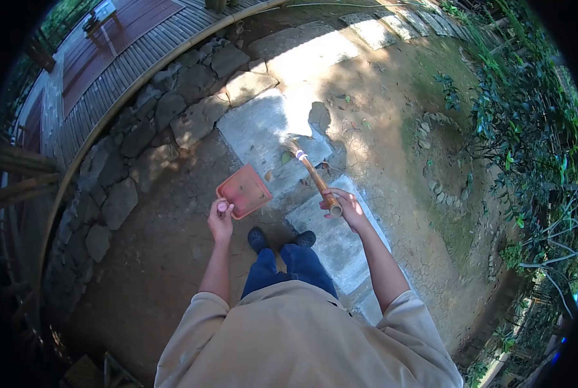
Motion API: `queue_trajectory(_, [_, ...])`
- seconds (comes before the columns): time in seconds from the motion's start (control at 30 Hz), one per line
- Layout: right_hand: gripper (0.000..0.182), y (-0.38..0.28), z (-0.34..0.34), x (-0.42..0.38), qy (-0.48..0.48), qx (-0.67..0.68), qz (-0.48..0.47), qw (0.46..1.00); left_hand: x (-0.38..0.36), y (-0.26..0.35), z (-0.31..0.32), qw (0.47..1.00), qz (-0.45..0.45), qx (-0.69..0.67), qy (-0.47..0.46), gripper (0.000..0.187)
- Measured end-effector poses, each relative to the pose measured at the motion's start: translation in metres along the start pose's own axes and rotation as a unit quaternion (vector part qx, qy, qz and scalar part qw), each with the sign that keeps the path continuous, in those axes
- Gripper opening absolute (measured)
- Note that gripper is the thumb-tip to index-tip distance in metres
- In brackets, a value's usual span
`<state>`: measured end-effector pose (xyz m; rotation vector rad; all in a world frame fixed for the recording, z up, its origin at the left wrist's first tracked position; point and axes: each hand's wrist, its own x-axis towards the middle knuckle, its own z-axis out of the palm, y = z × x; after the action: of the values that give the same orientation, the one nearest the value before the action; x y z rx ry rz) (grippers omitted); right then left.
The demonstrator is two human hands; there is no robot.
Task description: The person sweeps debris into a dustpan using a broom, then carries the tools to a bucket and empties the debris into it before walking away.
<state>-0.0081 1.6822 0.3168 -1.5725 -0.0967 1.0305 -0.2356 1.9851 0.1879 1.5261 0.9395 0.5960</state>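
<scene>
My left hand [220, 220] is closed round the handle of an orange-red dustpan [245, 191], whose pan faces up with a few dark bits on it. In my right hand [347, 209] is the bamboo handle of a small broom [315, 176], held near its open hollow end. The broom's bristles point away from me, over a pale stone slab [256, 129]. Close to the bristles, a green leaf [285, 158] and a brown leaf [268, 175] lie on the slab.
Below me, dark clogs [258, 240] stand by another slab [334, 246]. A stacked stone border [137, 139] and a bamboo-edged deck [117, 71] curve along the left. Leafy bushes [515, 129] line the right, near a small stone ring [442, 194] on bare soil.
</scene>
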Motion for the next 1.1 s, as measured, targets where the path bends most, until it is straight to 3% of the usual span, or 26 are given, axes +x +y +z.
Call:
queue_trajectory(0.1, [0.029, -0.038, 0.003, -0.011, 0.047, 0.05, 0.146, 0.987, 0.002, -0.002, 0.008, 1.0, 0.005, 0.007, -0.01, 0.027])
queue_trajectory(0.23, [0.032, -0.034, -0.013, -0.005, -0.01, -0.085, 0.193, 0.977, 0.0, -0.01, 0.018, 1.0, 0.001, 0.006, -0.015, 0.027])
queue_trajectory(0.33, [0.051, -0.032, -0.016, -0.007, 0.006, -0.177, 0.237, 0.955, -0.003, -0.018, 0.023, 1.0, -0.004, -0.016, -0.009, 0.028])
queue_trajectory(0.43, [0.069, -0.017, -0.018, -0.006, 0.045, -0.376, 0.144, 0.914, -0.005, -0.016, 0.026, 0.999, -0.002, 0.033, 0.007, 0.03])
queue_trajectory(0.47, [0.08, -0.017, -0.022, -0.008, 0.041, -0.385, 0.183, 0.904, -0.006, -0.015, 0.025, 0.998, -0.003, 0.063, 0.013, 0.031])
queue_trajectory(0.77, [0.075, -0.015, -0.042, -0.034, 0.104, -0.445, 0.144, 0.878, -0.002, -0.018, 0.045, 0.971, -0.014, 0.216, 0.103, 0.036])
queue_trajectory(0.87, [0.076, 0.001, -0.059, -0.024, 0.115, -0.453, 0.146, 0.872, 0.009, -0.045, 0.053, 0.976, -0.039, 0.179, 0.116, 0.036])
queue_trajectory(0.97, [0.078, -0.001, -0.058, -0.024, 0.095, -0.469, 0.135, 0.867, 0.014, -0.035, 0.062, 0.976, -0.094, 0.163, 0.106, 0.032])
queue_trajectory(1.1, [0.08, 0.007, -0.058, -0.034, 0.054, -0.427, 0.211, 0.878, 0.022, -0.076, 0.068, 0.983, -0.092, 0.117, 0.109, 0.033])
